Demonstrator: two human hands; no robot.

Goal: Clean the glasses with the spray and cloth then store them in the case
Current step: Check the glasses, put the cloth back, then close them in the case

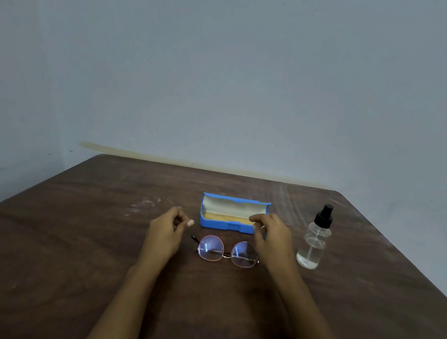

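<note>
Two hands reach out over the dark wooden worktop (82, 239), both forearms stretching forward from the near edge. The left hand (167, 231) hovers loosely curled, fingers bent inward with thumb and forefinger close together, gripping nothing that I can see. The right hand (272, 234) is arched, fingers spread and bent down at the right end of the case (231, 215); whether it touches the case I cannot tell, and it grasps nothing clearly.

The glasses (228, 251) lie between the two hands, toward the middle of the worktop, with round lenses in a thin frame and folded arms. The blue case sits just beyond them, nearer the far edge, its lid open and a yellowish cloth (227, 218) lying inside. The clear spray bottle (315, 240) with a black nozzle stands upright toward the right edge, near the right hand.
</note>
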